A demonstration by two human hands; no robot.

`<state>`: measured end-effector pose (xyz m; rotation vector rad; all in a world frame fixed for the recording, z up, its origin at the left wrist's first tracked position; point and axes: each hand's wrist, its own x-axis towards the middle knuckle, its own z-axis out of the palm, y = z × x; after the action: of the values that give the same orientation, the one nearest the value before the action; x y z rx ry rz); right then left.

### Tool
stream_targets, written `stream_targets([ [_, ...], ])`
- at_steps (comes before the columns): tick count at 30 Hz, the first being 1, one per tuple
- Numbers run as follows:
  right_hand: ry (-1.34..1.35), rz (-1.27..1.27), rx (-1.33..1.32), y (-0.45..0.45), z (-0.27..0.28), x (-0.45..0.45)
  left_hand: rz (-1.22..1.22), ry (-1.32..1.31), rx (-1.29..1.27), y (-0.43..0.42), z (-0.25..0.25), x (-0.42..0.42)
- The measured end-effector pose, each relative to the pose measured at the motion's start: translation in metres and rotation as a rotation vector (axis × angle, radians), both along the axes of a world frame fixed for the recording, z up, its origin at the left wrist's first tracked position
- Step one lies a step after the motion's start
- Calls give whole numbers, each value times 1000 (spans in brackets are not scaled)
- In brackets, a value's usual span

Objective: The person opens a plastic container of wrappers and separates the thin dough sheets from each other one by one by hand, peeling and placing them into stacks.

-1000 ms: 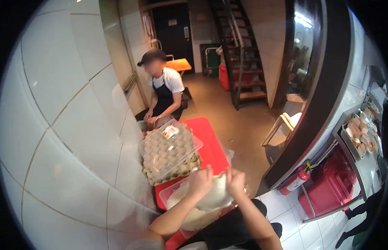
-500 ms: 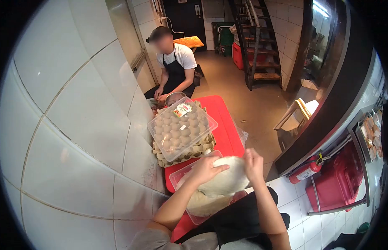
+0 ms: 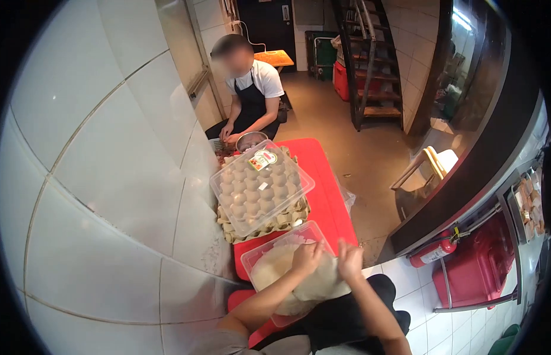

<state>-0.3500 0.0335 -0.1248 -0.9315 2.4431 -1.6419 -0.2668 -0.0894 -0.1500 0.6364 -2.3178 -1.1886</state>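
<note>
A pale, floppy sheet (image 3: pixel 324 279), like dough or cloth, hangs between my two hands. My left hand (image 3: pixel 307 258) is closed on its upper left edge, and my right hand (image 3: pixel 349 260), a little blurred, grips its right edge. Beneath and to the left, more pale material (image 3: pixel 272 266) lies in a clear plastic container (image 3: pixel 249 258) on the red table (image 3: pixel 311 163). Just beyond the container are stacked egg trays (image 3: pixel 231 232), with a clear plastic lid (image 3: pixel 287 198) resting tilted on top.
Past the table a person (image 3: pixel 252 94) in a black apron sits with both hands low beside a metal bowl (image 3: pixel 250 140). White tiled wall (image 3: pixel 110 154) rises at left. A fire extinguisher (image 3: pixel 432 251) and red bin (image 3: pixel 479 260) stand at right, a staircase (image 3: pixel 376 77) behind.
The sheet has gone from raised and spread to lower over the container, with both hands lower than half a second ago. The camera view has shifted since the first frame.
</note>
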Motion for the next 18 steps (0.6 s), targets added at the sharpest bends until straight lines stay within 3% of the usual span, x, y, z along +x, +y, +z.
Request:
stream_targets([
  [1,87,36,-160,-8,6,22,25,-57,20,-5,-13,-7],
  [2,78,169,-73,-5,28,36,-18,-121,71,-12,-30,-17],
  [4,48,167,-78,-10,37,38,28,-125,29,-2,-18,-21],
  [7,-12,-34,90,-6,2,-10,11,-55,8,3,1,-13],
  [10,225,-54,77,-5,-6,-6,48,36,-49,14,-8,-16],
  [12,189,107,-2,-7,23,29,14,2,-24,4,-29,-24],
  [13,259,109,44,-7,12,24,-25,-51,-16,8,-28,-28],
  [16,21,35,121,-2,4,-4,10,10,72,13,-5,-21],
  [18,177,-16,160,-6,-7,-13,-9,30,-59,20,-21,-18],
])
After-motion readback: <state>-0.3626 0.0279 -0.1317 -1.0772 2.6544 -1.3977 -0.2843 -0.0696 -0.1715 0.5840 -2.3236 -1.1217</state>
